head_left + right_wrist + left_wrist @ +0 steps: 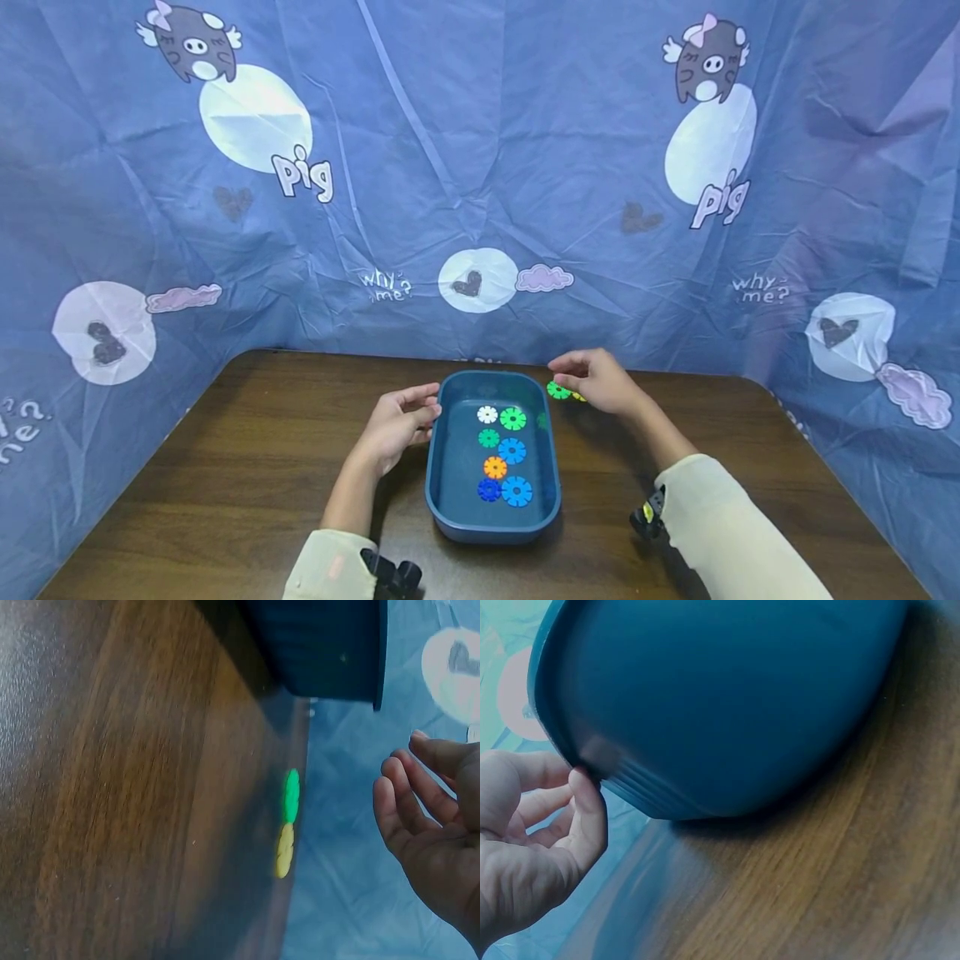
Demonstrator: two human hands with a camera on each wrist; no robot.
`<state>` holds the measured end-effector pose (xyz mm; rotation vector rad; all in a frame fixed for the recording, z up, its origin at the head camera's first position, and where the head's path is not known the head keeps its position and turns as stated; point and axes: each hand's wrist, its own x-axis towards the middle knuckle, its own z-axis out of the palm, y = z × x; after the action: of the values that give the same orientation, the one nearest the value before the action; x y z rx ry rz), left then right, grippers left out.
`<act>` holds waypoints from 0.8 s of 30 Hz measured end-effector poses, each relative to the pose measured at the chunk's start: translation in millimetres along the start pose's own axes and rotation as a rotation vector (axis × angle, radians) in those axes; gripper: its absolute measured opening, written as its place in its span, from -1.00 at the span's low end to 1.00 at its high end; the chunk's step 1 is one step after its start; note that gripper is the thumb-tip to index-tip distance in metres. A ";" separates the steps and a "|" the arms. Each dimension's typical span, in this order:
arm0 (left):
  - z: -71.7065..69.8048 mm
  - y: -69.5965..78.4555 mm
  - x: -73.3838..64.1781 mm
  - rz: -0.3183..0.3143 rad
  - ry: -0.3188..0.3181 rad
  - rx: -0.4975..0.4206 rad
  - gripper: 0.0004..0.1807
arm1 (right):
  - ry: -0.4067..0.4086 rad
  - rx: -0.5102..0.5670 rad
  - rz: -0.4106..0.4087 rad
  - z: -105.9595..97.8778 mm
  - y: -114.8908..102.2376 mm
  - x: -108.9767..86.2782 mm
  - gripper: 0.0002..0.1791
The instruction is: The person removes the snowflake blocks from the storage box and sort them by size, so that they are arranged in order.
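Note:
A dark blue plastic bin (pixel 493 528) stands on the table with several flower-shaped notched discs inside: a white disc (pixel 487 414), a light green disc (pixel 513 418), an orange disc (pixel 495 467) and a light blue disc (pixel 517 492) among them. The left hand (pixel 397 427) is at the bin's left side; thumb and forefinger pinch its rim in the left wrist view. Beyond the bin's right side, the right hand (pixel 600 382) hovers with loosely bent fingers and nothing between them. Below it lie a green disc (pixel 292 796) and a yellow disc (pixel 284 850), side by side.
The brown wooden table (pixel 247 467) ends at the back against a blue cloth (pixel 480 125) with pig prints. Black wrist cameras sit on both pale sleeves, at the left cuff (pixel 330 558) and the right cuff (pixel 686 483).

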<state>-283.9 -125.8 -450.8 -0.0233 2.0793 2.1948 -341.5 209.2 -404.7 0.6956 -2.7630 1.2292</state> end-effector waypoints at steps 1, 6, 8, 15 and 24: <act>0.0 -0.1 0.1 0.000 0.001 -0.001 -0.55 | -0.010 -0.014 -0.012 2.0 -3.2 0.4 -0.78; -0.4 -0.8 0.4 -0.004 0.005 -0.002 -0.55 | -0.070 -0.076 -0.081 13.7 -22.0 -1.0 -0.79; -0.5 -0.9 0.3 -0.005 0.003 0.000 -0.55 | -0.105 -0.112 -0.119 18.8 -28.8 -2.4 -0.79; -1.7 -0.8 -0.3 -0.005 0.005 0.000 -0.55 | -0.278 -0.248 -0.286 36.6 -50.0 -4.4 -0.77; -1.5 -1.2 0.3 0.000 -0.010 -0.012 -0.54 | -0.550 -0.317 -0.340 56.7 -63.2 -8.6 -0.71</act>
<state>-284.2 -127.3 -452.1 -0.0132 2.0616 2.2027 -299.5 135.0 -401.4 1.5725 -2.9407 0.5759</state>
